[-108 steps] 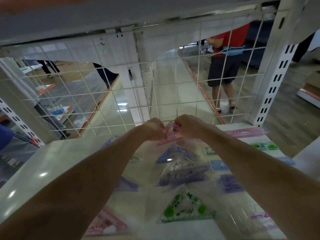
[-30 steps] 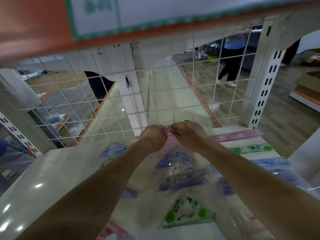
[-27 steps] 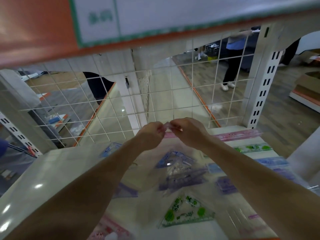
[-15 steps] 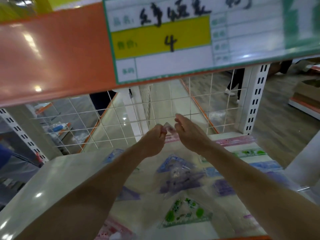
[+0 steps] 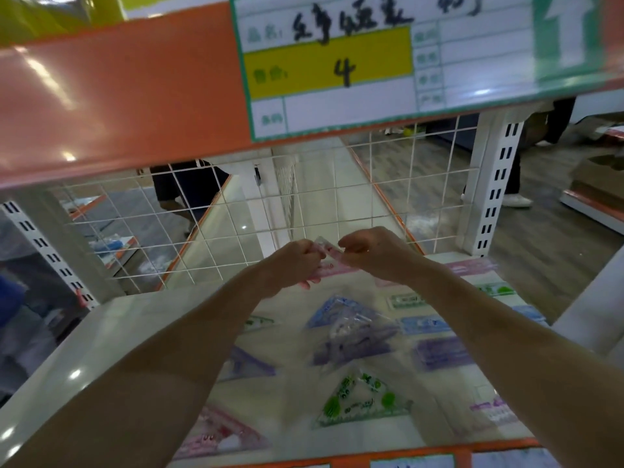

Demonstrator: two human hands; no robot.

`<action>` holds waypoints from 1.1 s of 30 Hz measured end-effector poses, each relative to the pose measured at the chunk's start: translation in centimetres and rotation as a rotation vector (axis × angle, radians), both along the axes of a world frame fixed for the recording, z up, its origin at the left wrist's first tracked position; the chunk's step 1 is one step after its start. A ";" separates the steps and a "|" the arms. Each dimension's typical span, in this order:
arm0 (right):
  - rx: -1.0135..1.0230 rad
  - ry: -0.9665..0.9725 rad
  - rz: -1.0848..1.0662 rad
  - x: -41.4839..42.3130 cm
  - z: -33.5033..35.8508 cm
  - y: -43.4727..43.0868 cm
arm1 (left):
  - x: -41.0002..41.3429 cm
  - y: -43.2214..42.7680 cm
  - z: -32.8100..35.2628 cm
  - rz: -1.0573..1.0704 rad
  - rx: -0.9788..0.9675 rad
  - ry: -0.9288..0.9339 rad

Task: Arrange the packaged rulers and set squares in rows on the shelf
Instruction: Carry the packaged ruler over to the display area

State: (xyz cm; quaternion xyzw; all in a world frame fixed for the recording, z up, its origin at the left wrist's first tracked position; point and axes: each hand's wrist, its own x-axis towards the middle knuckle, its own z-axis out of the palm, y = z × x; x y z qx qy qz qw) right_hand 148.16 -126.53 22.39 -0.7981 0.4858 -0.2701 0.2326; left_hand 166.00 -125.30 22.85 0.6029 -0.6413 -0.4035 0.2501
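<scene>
My left hand and right hand both pinch the pink packaged set square, fingers clamped on its top. Green set square lies at six o'clock on the shelf.

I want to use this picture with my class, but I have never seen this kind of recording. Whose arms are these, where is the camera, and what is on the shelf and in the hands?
The camera sits on a person's head, looking down along both bare arms. The left hand and right hand together pinch the top of a pink packet, near the wire grid at the back. On the white shelf lie clear packets: a green set square, a purple set square and pink rulers. The card above is a price label.
</scene>
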 end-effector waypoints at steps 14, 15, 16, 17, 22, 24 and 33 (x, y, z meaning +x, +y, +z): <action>-0.170 0.247 0.027 1.1 -1.0 0.1 | 0.8 -1.7 -0.3 0.073 0.333 0.234; -0.168 0.246 0.024 1.2 -1.0 -0.1 | 0.6 -1.8 -0.4 0.098 0.299 0.185; -0.164 0.247 0.021 1.2 -1.0 -0.2 | 0.6 -1.9 -0.5 0.122 0.239 0.108; -0.157 0.249 0.020 1.2 -1.1 -0.4 | 0.7 -2.0 -0.6 0.130 0.171 0.023; -0.097 0.317 0.013 1.3 -1.3 -1.1 | 0.5 -1.3 -0.8 0.004 0.059 -0.282; -0.075 0.355 0.014 1.7 -1.5 -1.3 | 0.1 -1.4 -1.6 0.012 -0.004 -0.467; 0.018 0.507 -0.007 2.7 -3.0 -2.1 | -2.0 -1.8 -2.4 -0.042 -0.043 -0.906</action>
